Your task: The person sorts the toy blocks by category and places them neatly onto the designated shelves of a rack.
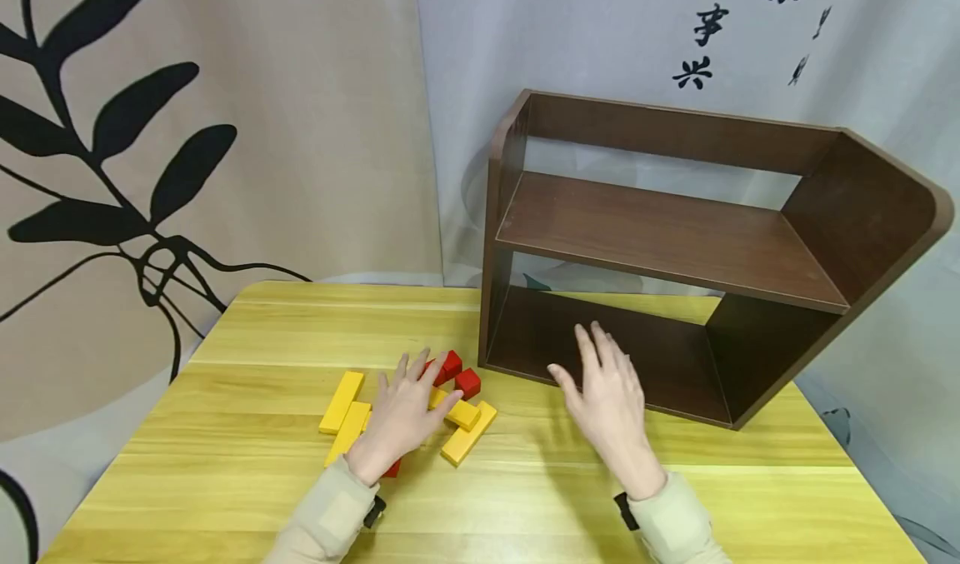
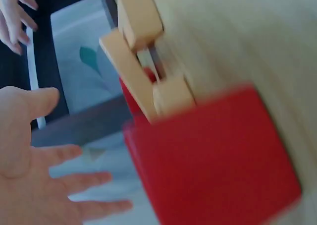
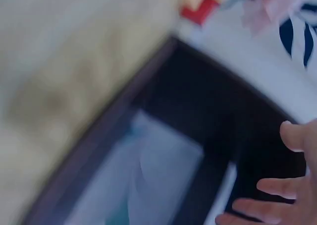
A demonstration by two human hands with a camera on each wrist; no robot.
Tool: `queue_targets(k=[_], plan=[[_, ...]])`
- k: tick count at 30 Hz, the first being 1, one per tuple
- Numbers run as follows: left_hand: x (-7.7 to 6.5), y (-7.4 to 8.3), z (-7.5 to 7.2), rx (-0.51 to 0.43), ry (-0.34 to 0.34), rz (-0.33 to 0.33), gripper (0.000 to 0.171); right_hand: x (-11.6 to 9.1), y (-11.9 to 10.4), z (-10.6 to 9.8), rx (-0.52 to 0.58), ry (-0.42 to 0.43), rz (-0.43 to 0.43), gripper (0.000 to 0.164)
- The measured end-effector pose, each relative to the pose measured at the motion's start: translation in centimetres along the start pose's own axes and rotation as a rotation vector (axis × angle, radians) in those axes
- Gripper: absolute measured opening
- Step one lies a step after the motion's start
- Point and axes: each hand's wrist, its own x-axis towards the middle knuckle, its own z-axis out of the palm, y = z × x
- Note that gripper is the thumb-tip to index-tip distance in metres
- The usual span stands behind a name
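Blocks around the left hand

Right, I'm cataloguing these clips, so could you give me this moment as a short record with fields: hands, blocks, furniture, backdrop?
Left hand: fingers spread above the blocks, gripping nothing; contact unclear
Right hand: fingers extended, before the shelf's lower tier, holding nothing
Yellow blocks: long bars, lying on both sides of the left hand
Red blocks: small, some near the shelf's left end, one partly hidden by the left wrist
Shelf: dark brown, two tiers
Table: wood-grained, yellowish
Backdrop: cloth with dark leaves and black characters
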Motion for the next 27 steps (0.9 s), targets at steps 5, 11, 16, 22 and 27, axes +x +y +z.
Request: queue_targets(k=[5,11,16,22,27], plan=[[0.1,-2.4,-1.1,-0.076,0.034,0.072,0.054,1.7,4.2,-4.1,-0.028,0.279,0.053,0.046],[0.2,-5.9,-2.5,-0.169,-0.01,0.044,0.052,1.9,9.3,-9.0,-0.09,0.435,0.287,0.034],[-0.1,-8.9,-3.6,-0.177,-0.009,0.003,0.048,1.3,12.4,-11.0,-0.13,0.427,0.451,0.038],[-0.7,-11.7,-4.3,-0.184,-0.098,-0.089,0.05,1.1,14.4,-11.7,-0.143,0.344,0.563,0.037],[-1.3,-12.9,-4.5,-0.182,-0.159,-0.129,0.052,1.2,15.6,-11.8,-0.141,0.295,0.619,0.035]])
